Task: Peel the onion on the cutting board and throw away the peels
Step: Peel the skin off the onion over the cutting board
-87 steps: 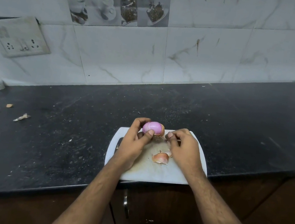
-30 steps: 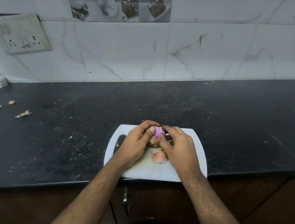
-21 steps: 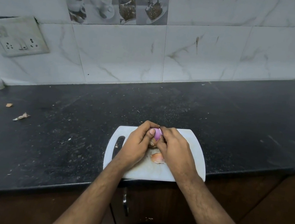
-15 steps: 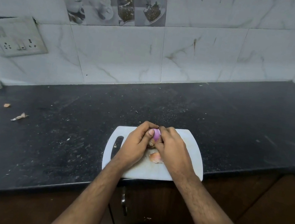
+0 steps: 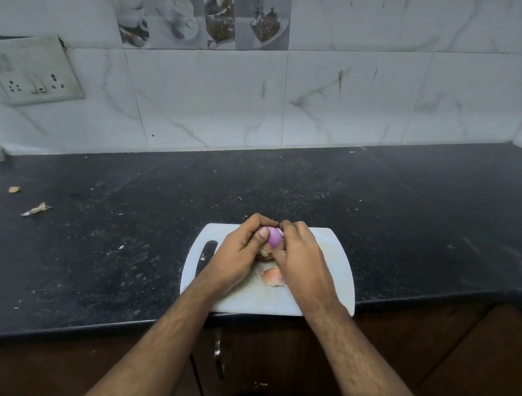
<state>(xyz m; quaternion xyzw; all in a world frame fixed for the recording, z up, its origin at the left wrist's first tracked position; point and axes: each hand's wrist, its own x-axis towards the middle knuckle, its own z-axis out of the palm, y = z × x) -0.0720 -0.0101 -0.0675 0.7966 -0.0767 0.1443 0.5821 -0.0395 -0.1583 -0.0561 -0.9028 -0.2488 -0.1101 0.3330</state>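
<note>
Onion (image 5: pixel 273 239) held just above the far half of the white cutting board (image 5: pixel 336 275), enclosed from both sides by the person's hands. The left hand (image 5: pixel 238 251) wraps its curled fingers over the far side of the bulb, with the thumb pressed on the near, purple, already bare surface. The right hand (image 5: pixel 302 260) closes on the bulb from the opposite side, its fingertips bunched at the top; whether they pinch a strip of skin or the bulb itself cannot be told, since the knuckles hide the contact. Brown skin (image 5: pixel 265 251) clings to the underside of the onion, between the two palms, so the remaining peel lies below and toward the person from both grips. The hands are equally near; by this arrangement the left looks to be the holder and the right the stripper. The bulb's long axis cannot be read. One loose peel (image 5: pixel 272 276) lies on the board just beside the right wrist, awaiting disposal. Pale scraps (image 5: pixel 36 209) lie well apart on the dark counter (image 5: pixel 112 244) to the left.
</note>
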